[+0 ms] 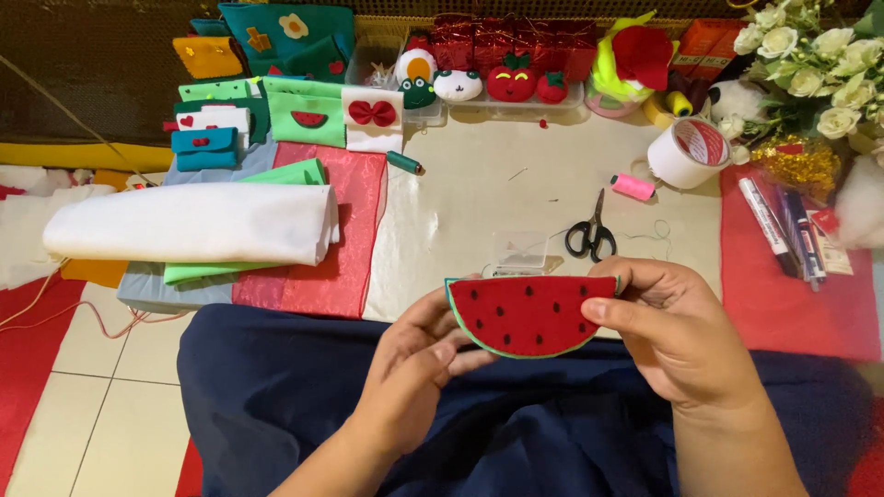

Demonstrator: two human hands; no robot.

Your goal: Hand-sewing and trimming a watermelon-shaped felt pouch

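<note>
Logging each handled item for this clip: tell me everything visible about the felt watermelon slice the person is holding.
The watermelon slice is a flat half-round piece that looks like felt: red face dotted with small black seed shapes, a thin green rim along the curved lower edge and up the left corner. It is held with the straight edge on top, face toward the camera, above the dark blue lap. The left hand pinches its lower left edge; the right hand grips its right end, thumb on the front. Whether it is stuffed cannot be told.

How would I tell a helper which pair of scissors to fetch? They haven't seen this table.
Start at the cream work mat in the middle. Just beyond the felt watermelon slice held in both hands lie the black-handled scissors, blades pointing away. They are the only cutting tool, left of the pink thread spool.
</note>
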